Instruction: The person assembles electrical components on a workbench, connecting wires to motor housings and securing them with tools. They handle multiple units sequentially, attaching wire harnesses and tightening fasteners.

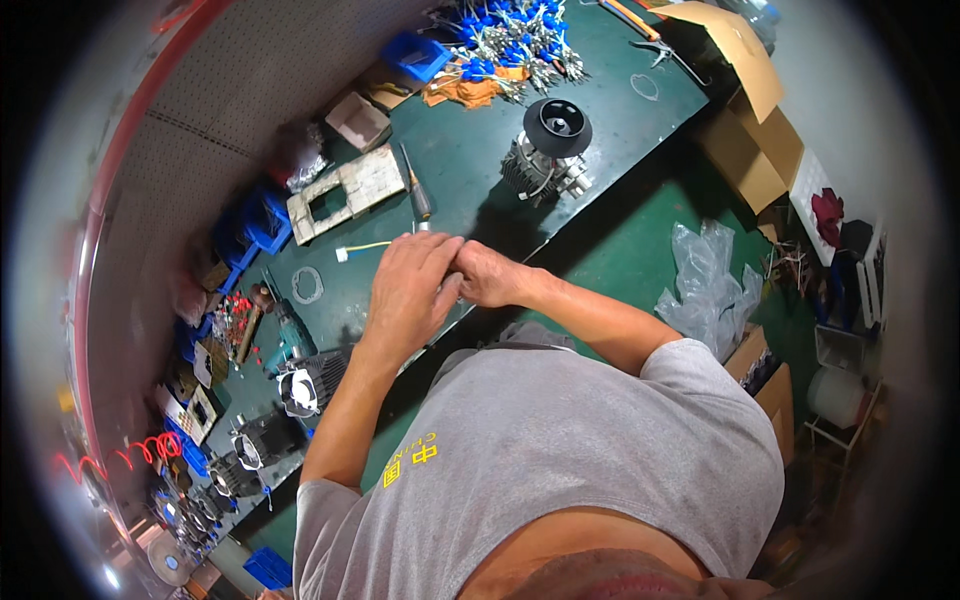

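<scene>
My left hand point(407, 285) and my right hand point(487, 275) meet over the near edge of the green workbench, fingers curled. Most of what lies between them is hidden. A thin lead point(368, 246) with a white connector sticks out left of my left fingers, and a small silvery end shows just above them. Beyond my hands, a screwdriver point(421, 200) with a dark handle lies on the bench. Farther right stands a finned metal motor-like unit point(530, 170) topped by a round black impeller point(558, 128).
Blue-capped parts with wires point(510, 45) are heaped at the back. A pale plate with a cutout point(350, 190) lies left. A teal power drill point(290, 335) and finned metal housings point(310, 385) line the bench's left side. Clear plastic bags point(705, 285) and cardboard boxes point(745, 150) sit right.
</scene>
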Action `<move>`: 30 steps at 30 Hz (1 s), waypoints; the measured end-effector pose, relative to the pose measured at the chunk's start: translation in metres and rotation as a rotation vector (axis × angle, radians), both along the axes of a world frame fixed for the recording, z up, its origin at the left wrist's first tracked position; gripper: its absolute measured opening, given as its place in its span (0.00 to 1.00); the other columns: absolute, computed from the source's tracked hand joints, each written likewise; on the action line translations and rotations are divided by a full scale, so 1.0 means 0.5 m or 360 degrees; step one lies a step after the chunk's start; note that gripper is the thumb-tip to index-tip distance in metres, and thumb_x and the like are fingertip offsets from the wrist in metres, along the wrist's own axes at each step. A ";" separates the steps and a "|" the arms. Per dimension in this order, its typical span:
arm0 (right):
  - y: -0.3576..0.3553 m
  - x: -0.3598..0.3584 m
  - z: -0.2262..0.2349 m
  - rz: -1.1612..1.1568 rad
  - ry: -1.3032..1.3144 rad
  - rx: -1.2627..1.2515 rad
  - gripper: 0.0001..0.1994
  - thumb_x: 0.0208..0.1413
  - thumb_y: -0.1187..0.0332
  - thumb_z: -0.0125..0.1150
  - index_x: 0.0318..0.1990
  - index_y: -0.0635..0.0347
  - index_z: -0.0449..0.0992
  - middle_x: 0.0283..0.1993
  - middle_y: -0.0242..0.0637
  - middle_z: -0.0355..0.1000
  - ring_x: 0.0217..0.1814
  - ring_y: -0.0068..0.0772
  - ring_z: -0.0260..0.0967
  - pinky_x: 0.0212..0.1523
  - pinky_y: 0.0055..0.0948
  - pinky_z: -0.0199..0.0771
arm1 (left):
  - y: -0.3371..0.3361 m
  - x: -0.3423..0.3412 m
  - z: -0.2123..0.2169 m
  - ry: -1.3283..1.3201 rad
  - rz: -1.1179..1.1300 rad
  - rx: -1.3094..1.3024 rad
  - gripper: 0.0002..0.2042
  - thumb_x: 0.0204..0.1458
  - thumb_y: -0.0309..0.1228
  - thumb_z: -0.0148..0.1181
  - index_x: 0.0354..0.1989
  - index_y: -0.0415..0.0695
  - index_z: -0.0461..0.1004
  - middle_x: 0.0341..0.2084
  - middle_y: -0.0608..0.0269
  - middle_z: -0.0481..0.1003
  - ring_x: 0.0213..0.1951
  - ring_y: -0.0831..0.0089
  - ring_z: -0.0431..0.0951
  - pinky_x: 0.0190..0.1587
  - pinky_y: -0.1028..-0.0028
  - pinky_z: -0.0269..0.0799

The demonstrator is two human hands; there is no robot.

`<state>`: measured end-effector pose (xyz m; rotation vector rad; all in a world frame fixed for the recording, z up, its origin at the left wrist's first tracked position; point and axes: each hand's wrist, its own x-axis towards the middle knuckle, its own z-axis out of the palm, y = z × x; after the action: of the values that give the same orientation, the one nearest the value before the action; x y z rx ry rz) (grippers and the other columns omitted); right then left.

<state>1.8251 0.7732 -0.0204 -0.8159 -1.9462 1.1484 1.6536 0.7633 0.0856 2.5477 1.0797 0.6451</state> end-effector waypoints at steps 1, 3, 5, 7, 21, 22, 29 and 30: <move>-0.010 0.006 0.028 -0.0003 -0.0055 -0.0175 0.08 0.55 0.73 0.58 0.39 0.67 0.79 0.34 0.52 0.78 0.38 0.55 0.77 0.41 0.45 0.76 | 0.003 -0.002 -0.005 0.0024 -0.0022 -0.0064 0.20 0.53 0.28 0.66 0.55 0.40 0.76 0.49 0.52 0.79 0.53 0.51 0.76 0.59 0.53 0.68; -0.034 0.026 0.076 -0.0040 -0.0167 -0.0536 0.08 0.55 0.74 0.57 0.37 0.68 0.79 0.33 0.52 0.78 0.36 0.50 0.77 0.41 0.43 0.76 | 0.007 -0.009 -0.011 0.0065 -0.0095 -0.0198 0.20 0.55 0.31 0.65 0.56 0.41 0.75 0.48 0.53 0.79 0.52 0.52 0.76 0.58 0.52 0.67; -0.050 0.040 0.096 -0.0056 -0.0227 -0.0745 0.09 0.54 0.74 0.57 0.38 0.70 0.80 0.33 0.50 0.79 0.36 0.41 0.77 0.42 0.39 0.76 | 0.010 -0.017 -0.013 0.0104 -0.0184 -0.0279 0.17 0.58 0.30 0.62 0.55 0.42 0.76 0.44 0.53 0.79 0.49 0.52 0.76 0.53 0.56 0.70; -0.068 0.061 0.101 -0.0028 -0.0265 -0.0712 0.09 0.55 0.73 0.58 0.39 0.70 0.80 0.34 0.49 0.79 0.37 0.39 0.77 0.43 0.38 0.76 | 0.005 -0.017 -0.021 0.0036 -0.0243 -0.0522 0.15 0.59 0.31 0.60 0.54 0.43 0.77 0.43 0.53 0.79 0.48 0.51 0.76 0.51 0.57 0.71; 0.058 0.336 -0.102 -0.1894 0.0084 -0.0711 0.49 0.47 0.53 0.75 0.72 0.69 0.58 0.69 0.57 0.66 0.71 0.47 0.64 0.68 0.39 0.64 | 0.051 0.029 -0.075 -0.1463 0.0487 -0.1357 0.10 0.70 0.31 0.48 0.47 0.39 0.72 0.25 0.68 0.71 0.29 0.81 0.70 0.33 0.76 0.70; 0.083 0.349 -0.136 -0.1898 0.0014 -0.0678 0.50 0.46 0.52 0.75 0.72 0.69 0.57 0.68 0.56 0.66 0.69 0.46 0.65 0.67 0.38 0.65 | 0.061 0.047 -0.086 -0.1483 0.0500 -0.1331 0.10 0.70 0.30 0.47 0.48 0.38 0.72 0.25 0.67 0.71 0.28 0.81 0.69 0.32 0.77 0.70; 0.148 0.419 -0.163 -0.1288 0.0084 -0.0632 0.38 0.50 0.63 0.75 0.67 0.65 0.64 0.59 0.46 0.72 0.59 0.36 0.70 0.61 0.34 0.71 | 0.118 0.189 -0.180 -0.1725 0.0987 -0.1505 0.10 0.68 0.30 0.49 0.51 0.39 0.72 0.27 0.65 0.72 0.30 0.78 0.73 0.35 0.74 0.76; 0.172 0.432 -0.159 -0.1153 0.0192 -0.0634 0.35 0.48 0.68 0.73 0.65 0.65 0.66 0.57 0.45 0.73 0.57 0.34 0.71 0.60 0.33 0.72 | 0.122 0.209 -0.192 -0.1776 0.1061 -0.1477 0.10 0.67 0.31 0.50 0.50 0.39 0.73 0.26 0.66 0.72 0.30 0.78 0.73 0.34 0.74 0.77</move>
<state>2.0413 0.8592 -0.0997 -1.4679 -1.1557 1.0908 1.7579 0.8245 -0.0102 0.7708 1.2682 1.1357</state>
